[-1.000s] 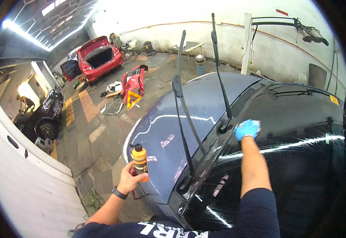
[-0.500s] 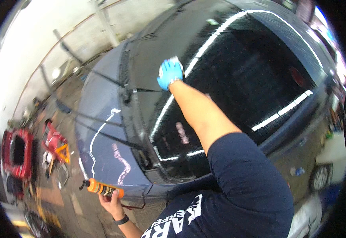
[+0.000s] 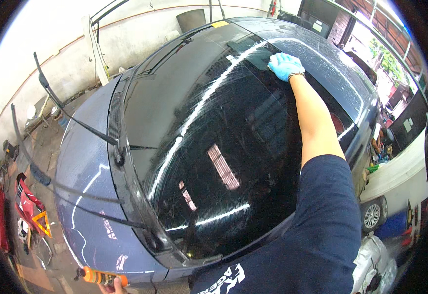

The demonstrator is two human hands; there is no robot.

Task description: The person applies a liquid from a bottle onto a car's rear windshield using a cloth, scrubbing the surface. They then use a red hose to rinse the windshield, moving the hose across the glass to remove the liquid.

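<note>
My right hand (image 3: 286, 66), in a blue glove, presses on the windshield (image 3: 243, 132) of a dark blue car near its upper edge by the roof. Its fingers are closed over a whitish pad, now mostly hidden beneath the palm. Hazy streaks cross the dark glass below that hand. At the lower left my bare left hand (image 3: 118, 286) is closed around an orange bottle (image 3: 98, 277) with a black top, held beside the hood's front corner. Part of the left hand is cut off by the picture's lower edge.
Two wiper arms (image 3: 89, 126) stand raised off the glass over the hood (image 3: 89, 181). Red car body parts (image 3: 30, 208) lie on the floor at left. A pale wall (image 3: 42, 44) runs beyond the car. A wheel (image 3: 372, 215) and plastic sheeting (image 3: 373, 267) are at right.
My right hand has slid across the windshield from its lower middle toward the roof edge. The view has shifted, and my left hand with the bottle now sits lower in it.
</note>
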